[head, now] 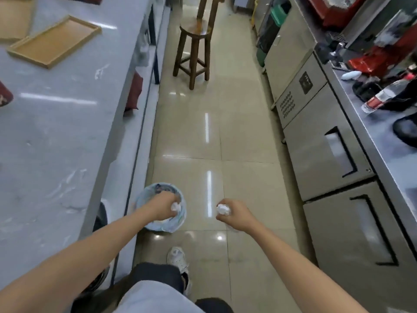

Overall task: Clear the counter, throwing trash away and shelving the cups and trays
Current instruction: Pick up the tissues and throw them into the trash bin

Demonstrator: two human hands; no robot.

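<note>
My left hand grips a crumpled white paper ball directly above the round trash bin, which stands on the floor beside the counter and is lined with a pale bag. My right hand is closed on a second crumpled white paper ball, out over the floor tiles to the right of the bin. On the grey marble counter at the far left lie two empty wooden trays, one partly cut off by the frame's top edge. A dark red cup shows at the counter's left edge.
A wooden stool stands in the aisle ahead. Steel fridge units line the right side, topped with a bottle and red machines. A red item sits under the counter. My white shoe is behind the bin.
</note>
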